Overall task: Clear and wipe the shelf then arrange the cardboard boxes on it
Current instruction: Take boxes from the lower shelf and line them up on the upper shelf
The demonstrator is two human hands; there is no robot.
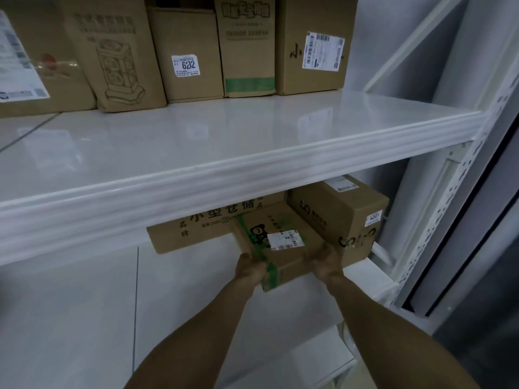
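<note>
- We hold the small box (pixel 280 248) by its two sides: left hand (pixel 251 269), right hand (pixel 325 261), fingers clasped round its edges. A steadying grip, we judge.
- Small box is tilted, low at the lower shelf (pixel 373 269) front.
- Flat box (pixel 207 231) is behind; big box (pixel 337 214) is tight on the right.
- Upper shelf (pixel 196 136) lip overhangs and likely limits any lift.

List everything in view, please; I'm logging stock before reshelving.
white glossy shelf board: one, white, across the middle
upright brown cardboard boxes: five, brown, along its back
small green-taped brown cardboard box: one, brown, lower level, front
long flat brown cardboard box: one, brown, lower level, behind it
brown cardboard box labelled 4001: one, brown, lower right
white perforated metal upright: one, white, right side
left hand, right hand: gripping the green-taped box's opposite ends
</note>
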